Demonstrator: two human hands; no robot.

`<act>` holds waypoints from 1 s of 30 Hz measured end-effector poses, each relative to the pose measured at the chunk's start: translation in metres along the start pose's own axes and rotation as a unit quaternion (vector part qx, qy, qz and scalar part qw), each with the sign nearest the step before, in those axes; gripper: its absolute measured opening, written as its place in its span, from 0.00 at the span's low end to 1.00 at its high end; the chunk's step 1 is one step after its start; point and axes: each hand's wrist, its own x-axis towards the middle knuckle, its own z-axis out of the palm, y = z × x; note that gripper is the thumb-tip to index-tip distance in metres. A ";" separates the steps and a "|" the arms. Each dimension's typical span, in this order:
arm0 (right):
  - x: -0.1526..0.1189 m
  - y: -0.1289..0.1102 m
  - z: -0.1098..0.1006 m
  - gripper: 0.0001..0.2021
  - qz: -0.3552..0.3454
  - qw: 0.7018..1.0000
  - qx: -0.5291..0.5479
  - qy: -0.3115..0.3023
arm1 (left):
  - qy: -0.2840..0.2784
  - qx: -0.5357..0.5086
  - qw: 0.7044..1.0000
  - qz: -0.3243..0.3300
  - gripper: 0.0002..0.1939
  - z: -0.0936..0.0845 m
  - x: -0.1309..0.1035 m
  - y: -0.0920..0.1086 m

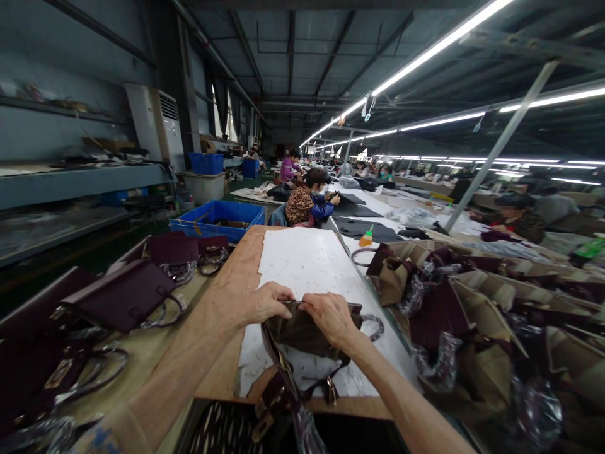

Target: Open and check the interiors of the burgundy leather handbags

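A dark handbag (302, 337) with a brownish lining lies in front of me, partly over the white sheet (302, 258) on the wooden table. My left hand (270, 302) pinches its upper edge between thumb and fingers. Close beside it, my right hand (329, 315) grips the same edge, fingers bent over it. A round handle (373, 326) in clear wrapping sticks out to the right of the bag. Straps and metal fittings (329, 389) hang at the near side, over the table's front edge. The hands cover part of the bag's rim.
Finished-looking maroon handbags (120, 296) lie on the left surface. Many open bags (454, 315) with beige linings crowd the right. Beyond the table stand a blue crate (217, 217) and a seated person (305, 202). A glue bottle (366, 237) stands at the far right.
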 end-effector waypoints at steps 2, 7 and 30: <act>-0.001 -0.002 -0.002 0.16 0.004 1.000 -0.001 -0.001 | 0.013 0.033 0.999 0.001 0.06 0.001 -0.002 0.003; -0.002 -0.008 -0.004 0.14 0.027 0.999 -0.009 -0.017 | 0.062 0.166 0.983 0.041 0.11 0.004 0.000 0.001; -0.075 0.054 -0.025 0.17 0.080 0.995 0.054 -0.014 | 0.075 0.271 0.958 0.050 0.14 -0.001 -0.004 0.001</act>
